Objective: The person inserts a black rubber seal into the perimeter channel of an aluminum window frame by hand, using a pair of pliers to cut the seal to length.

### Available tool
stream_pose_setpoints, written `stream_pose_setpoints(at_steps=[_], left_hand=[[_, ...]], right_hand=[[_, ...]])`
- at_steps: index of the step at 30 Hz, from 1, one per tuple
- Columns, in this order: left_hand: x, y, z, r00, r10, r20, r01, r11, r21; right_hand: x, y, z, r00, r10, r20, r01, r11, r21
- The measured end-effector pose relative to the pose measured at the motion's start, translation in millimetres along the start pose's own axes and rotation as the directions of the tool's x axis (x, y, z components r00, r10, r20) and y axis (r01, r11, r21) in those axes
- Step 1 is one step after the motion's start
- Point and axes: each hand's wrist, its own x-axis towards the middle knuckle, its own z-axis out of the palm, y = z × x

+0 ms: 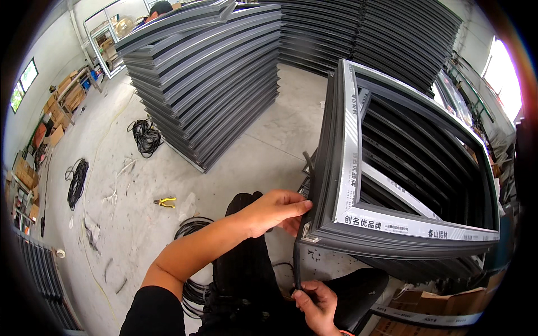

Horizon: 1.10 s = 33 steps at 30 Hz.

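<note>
A dark grey window frame (pixel 352 140) with printed white film on its face stands on the right, on top of similar frames. Along its left side, near the close corner, my left hand (pixel 274 211) is closed, thumb pressed against a black rubber strip (pixel 297 263) at the frame's edge. The strip hangs past that corner down to my right hand (pixel 318 307), which pinches it between thumb and fingers below the frame. Some of my left fingers are hidden behind the strip and frame edge.
A tall stack of dark frames (pixel 207 84) stands ahead, with more stacked behind. Yellow-handled pliers (pixel 165 202) lie on the concrete floor, near black coils (pixel 145 137) and scraps. Another coil (pixel 193 227) lies beside my leg. Cardboard (pixel 443 301) is at lower right. A person's head (pixel 161 8) shows far back.
</note>
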Motion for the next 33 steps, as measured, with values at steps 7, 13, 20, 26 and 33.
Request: stream_pose_setpoints(at_steps=[7, 13, 20, 26, 33], left_hand=[[29, 12, -10, 0.991, 0.129, -0.035, -0.129, 0.992, -0.015], [38, 19, -11, 0.988, 0.078, -0.135, -0.089, 0.993, -0.074], [52, 28, -13, 0.986, 0.096, -0.133, -0.105, 0.993, -0.061], [56, 32, -9, 0.975, 0.094, -0.199, -0.104, 0.994, -0.041], [77, 31, -19, 0.975, 0.092, -0.202, -0.100, 0.994, -0.033]], right_hand=[[-3, -2, 4, 1.000, 0.011, 0.004, -0.011, 0.999, -0.037], [-5, -9, -4, 0.990, 0.130, -0.061, -0.127, 0.990, 0.062], [-6, -1, -8, 0.994, 0.084, -0.064, -0.088, 0.994, -0.060], [3, -5, -13, 0.978, -0.121, -0.169, 0.100, 0.987, -0.127], [13, -29, -24, 0.948, -0.271, -0.168, 0.177, 0.886, -0.428]])
